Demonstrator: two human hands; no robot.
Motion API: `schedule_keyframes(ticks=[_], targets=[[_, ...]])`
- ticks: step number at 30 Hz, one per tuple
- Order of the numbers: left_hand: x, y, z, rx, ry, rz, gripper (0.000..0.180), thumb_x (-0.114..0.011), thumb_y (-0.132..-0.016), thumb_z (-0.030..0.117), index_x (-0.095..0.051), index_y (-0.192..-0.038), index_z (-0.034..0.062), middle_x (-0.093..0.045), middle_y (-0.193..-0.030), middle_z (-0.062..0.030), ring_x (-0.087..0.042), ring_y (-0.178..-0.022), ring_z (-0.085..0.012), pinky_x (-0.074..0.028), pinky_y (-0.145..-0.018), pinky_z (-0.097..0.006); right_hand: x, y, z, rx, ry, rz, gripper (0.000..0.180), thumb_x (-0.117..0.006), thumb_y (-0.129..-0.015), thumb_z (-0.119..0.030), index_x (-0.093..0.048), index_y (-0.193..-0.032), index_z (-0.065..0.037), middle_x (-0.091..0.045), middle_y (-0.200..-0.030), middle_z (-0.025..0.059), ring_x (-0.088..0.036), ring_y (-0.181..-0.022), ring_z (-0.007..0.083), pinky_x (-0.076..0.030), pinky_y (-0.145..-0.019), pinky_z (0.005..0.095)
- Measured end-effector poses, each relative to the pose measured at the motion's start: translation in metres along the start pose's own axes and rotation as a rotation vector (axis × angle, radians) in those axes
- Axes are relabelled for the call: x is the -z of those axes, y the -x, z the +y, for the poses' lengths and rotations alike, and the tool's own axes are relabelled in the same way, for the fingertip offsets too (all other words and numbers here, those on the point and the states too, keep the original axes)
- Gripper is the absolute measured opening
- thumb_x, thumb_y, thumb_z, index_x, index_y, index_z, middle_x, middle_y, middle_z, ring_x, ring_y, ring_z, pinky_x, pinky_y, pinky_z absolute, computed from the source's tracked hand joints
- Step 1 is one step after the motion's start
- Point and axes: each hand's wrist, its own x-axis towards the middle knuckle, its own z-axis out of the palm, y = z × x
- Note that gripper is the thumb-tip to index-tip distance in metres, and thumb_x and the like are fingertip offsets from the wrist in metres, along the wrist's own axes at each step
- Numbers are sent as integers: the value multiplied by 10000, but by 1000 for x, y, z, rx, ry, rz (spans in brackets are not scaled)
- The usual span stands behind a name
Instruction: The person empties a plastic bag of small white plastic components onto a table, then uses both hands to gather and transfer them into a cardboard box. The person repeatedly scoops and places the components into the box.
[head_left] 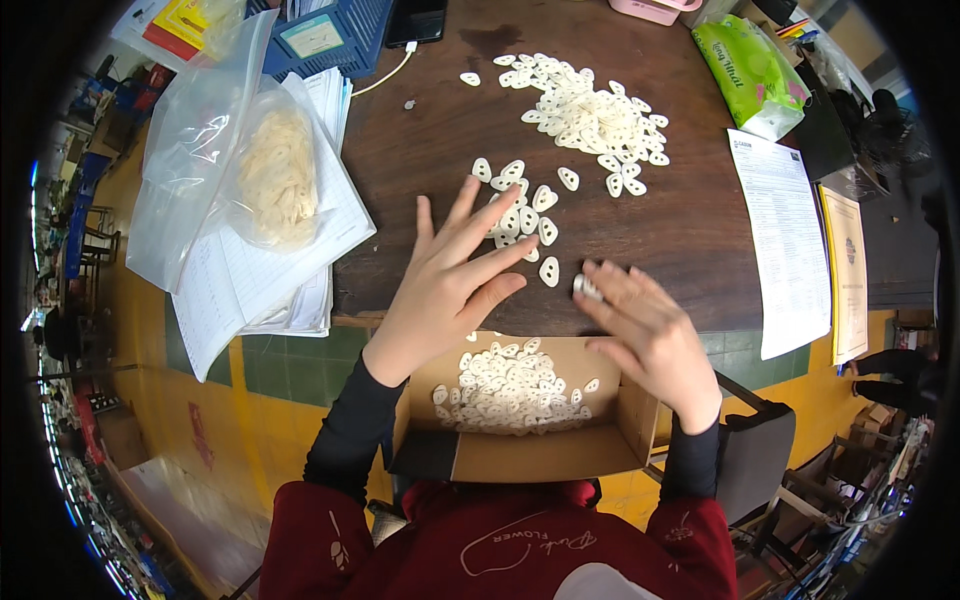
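Note:
Small flat white pieces with two holes lie on the dark wooden table (420,120). A smaller cluster of white pieces (545,198) sits partly under my left hand (440,275), whose fingers are spread over it. My right hand (650,335) is at the table's front edge, fingers stretched out and slightly blurred, touching one or more whitish pieces (587,288) partly hidden by the fingertips. Below the edge, in front of my body, an open cardboard box (630,430) contains many loose white pieces (515,385). A larger pile of white pieces (600,120) lies farther back.
At left, a clear bag of cream-coloured pieces (278,180) rests on papers (290,270). A blue basket (335,40) and a phone (417,20) with a white cable stand behind. On the right are a green tissue pack (745,70), a printed sheet (785,240) and a chair (745,455).

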Motion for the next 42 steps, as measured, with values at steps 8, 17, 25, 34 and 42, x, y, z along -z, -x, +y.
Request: schedule_keyframes(ticks=[8,17,25,34,42], targets=[[-1,4,4,-26,-71,-23,304,-683,-976,370,-803,-1211,217,-426,-1660,-63,-243,-1584,-417,-39,-1200,-769,4,0,-17,118,-164,-33,547,-759,-839,-331,-718,-1357,-160,-606,-1509,91,-544,-1429,275,-424,-1198,494],[0,8,-3,185,52,243,356,-592,-1064,319,-760,-1274,86,-417,-1654,-121,-266,-1567,-450,-144,-1225,-699,-16,-12,-24,203,-71,-98,569,-748,-874,-335,-675,-1381,-85,-637,-1470,80,-587,-1382,270,-453,-1179,475],[1,10,-2,90,50,153,396,-543,-1083,344,-806,-1166,59,-482,-1605,-130,-306,-1550,-441,-142,-1245,-666,-4,-19,-21,160,-261,-56,583,-758,-873,-286,-657,-1396,-49,-594,-1513,118,-556,-1405,328,-428,-1195,498],[3,6,-6,177,188,219,528,-378,-1136,464,-730,-1337,126,-426,-1641,-138,-259,-1558,-471,-154,-1263,-626,-27,-34,-29,228,-144,-54,594,-775,-867,-264,-644,-1405,-50,-607,-1494,103,-586,-1368,311,-478,-1160,462],[-3,7,-1,86,-28,127,488,-486,-1082,476,-756,-1298,132,-403,-1659,-131,-294,-1548,-449,-206,-1240,-640,7,-20,-21,224,-286,-39,507,-757,-897,-233,-686,-1361,-43,-594,-1507,140,-527,-1431,354,-394,-1216,526]])
